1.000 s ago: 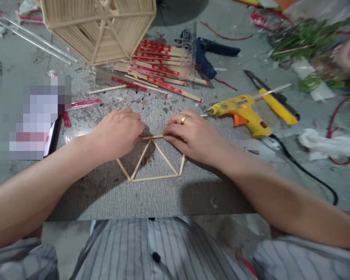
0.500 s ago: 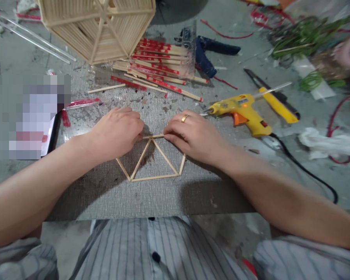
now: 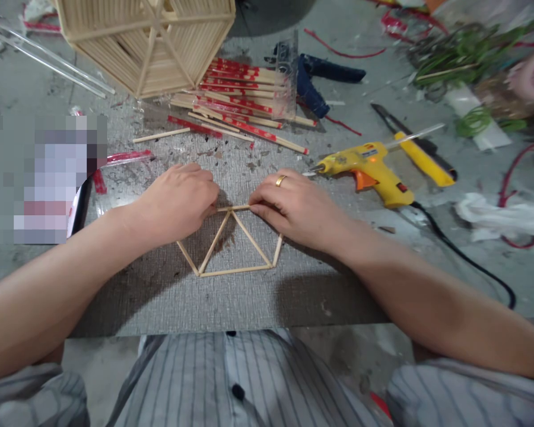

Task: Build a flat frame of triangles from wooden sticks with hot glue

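A flat frame of thin wooden sticks (image 3: 235, 270) lies on the grey textured board (image 3: 231, 302) in front of me, its sticks meeting in triangles. My left hand (image 3: 178, 198) is curled, fingertips pinching the left end of the frame's top stick (image 3: 232, 208). My right hand (image 3: 293, 204), with a gold ring, pinches the same stick's right end and rests over the frame's right corner. Both hands press down on the frame where the sticks join.
A yellow glue gun (image 3: 369, 172) with a black cord lies right of my right hand. A pile of red-wrapped chopsticks (image 3: 244, 101) and a hexagonal stick structure (image 3: 146, 41) sit behind. Clear glue rods (image 3: 48, 62), blue-handled pliers (image 3: 315, 80), a yellow utility knife (image 3: 420, 157) and green wire (image 3: 467, 56) lie around.
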`<state>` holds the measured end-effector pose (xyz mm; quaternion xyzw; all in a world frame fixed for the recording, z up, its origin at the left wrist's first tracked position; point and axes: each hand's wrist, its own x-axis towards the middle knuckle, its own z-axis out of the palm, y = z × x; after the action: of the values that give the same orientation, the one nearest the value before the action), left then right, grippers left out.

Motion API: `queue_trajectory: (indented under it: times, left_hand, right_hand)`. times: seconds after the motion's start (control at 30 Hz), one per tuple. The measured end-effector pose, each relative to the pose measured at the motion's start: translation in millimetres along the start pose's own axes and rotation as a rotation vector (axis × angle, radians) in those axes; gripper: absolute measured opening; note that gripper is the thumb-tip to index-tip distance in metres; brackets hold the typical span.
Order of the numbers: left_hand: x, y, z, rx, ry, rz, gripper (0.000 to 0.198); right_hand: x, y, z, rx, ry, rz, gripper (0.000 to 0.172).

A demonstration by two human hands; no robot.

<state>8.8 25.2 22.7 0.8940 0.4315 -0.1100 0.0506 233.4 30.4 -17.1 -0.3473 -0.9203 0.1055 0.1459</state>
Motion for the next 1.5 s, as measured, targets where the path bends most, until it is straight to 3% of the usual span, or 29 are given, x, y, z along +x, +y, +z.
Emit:
queue_trajectory:
  times: [0.63, 0.8, 1.07, 1.13, 1.23, 1.37, 1.5]
  left_hand:
    - [1, 1, -4.1, -0.029, -0.029, -0.003, 0.027]
    - [-5, 10, -10.4, 0.026, 0.012, -0.036, 0.028]
    - [-6, 15, -12.5, 0.084, 0.039, -0.012, 0.026]
    - [-9, 14, -14.2, 0.069, 0.011, 0.011, 0.024]
    - [-22, 19, -15.4, 0.016, -0.022, 0.125, 0.018]
    - [-40, 39, -13.3, -0.023, 0.047, 0.311, 0.010]
    - [-40, 58, -11.9, -0.020, 0.032, 0.339, 0.010]
  right_hand:
    - [-2, 0, -2, -0.053, -0.018, -0.003, 0.021]
    - [-3, -3, -3, -0.061, 0.030, 0.009, 0.021]
    - [-6, 0, -10, -0.044, 0.004, 0.025, 0.023]
    - [-9, 2, -18, -0.013, -0.047, 0.003, 0.023]
    - [-12, 1, -36, 0.070, -0.243, -0.074, 0.023]
    - [-16, -8, -51, 0.135, -0.485, -0.137, 0.025]
    - [-24, -15, -46, 0.085, -0.529, -0.193, 0.021]
